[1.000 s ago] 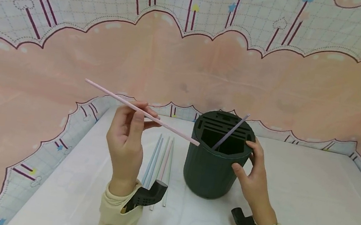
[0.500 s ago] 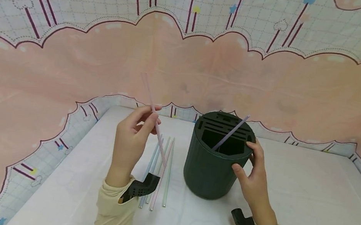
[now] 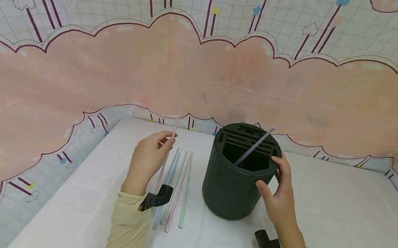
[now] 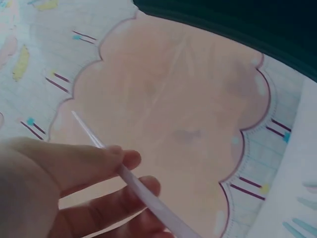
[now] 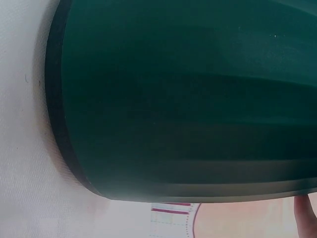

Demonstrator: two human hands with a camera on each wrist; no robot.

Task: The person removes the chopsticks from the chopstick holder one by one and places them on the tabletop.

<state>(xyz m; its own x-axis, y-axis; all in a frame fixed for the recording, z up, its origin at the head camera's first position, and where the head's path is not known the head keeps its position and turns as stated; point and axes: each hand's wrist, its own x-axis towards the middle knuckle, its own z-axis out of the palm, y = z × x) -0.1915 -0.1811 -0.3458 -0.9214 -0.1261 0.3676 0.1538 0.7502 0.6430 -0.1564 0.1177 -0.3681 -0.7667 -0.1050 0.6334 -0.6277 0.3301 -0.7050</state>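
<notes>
The pale pink stick (image 4: 158, 209) is in the person's left hand (image 3: 147, 159), up off the tabletop (image 3: 354, 224) and to the left of the dark green holder (image 3: 229, 193). It looks feather-light and fairly stiff, probably smooth enough to roll or swivel between the fingers, and so thin that a hard sideways push might bend or crease it. A light pinch should be plenty, best taken around the middle or a little above, so that neither end swings much. In the left wrist view the thumb and forefinger pinch it along its length, the other fingers loosely bent beside it. From the head it stands close to upright, but it blurs into the peach backdrop (image 3: 209, 82) and its lower end is lost near the wrist, so its exact tilt is hard to judge. The holder seems rigid, hollow and much the heavier piece, though likely light enough to slide or tip if knocked; its rim is the natural place to steady it. There the right hand (image 3: 281, 196) grasps it, thumb on the near wall and fingers curled round the right edge, forearm coming in from the lower right. The holder stands upright, a purple stick (image 3: 255, 146) leaning in its open compartment. More loose sticks (image 3: 184, 199) lie on the tabletop between the left hand and the holder.
</notes>
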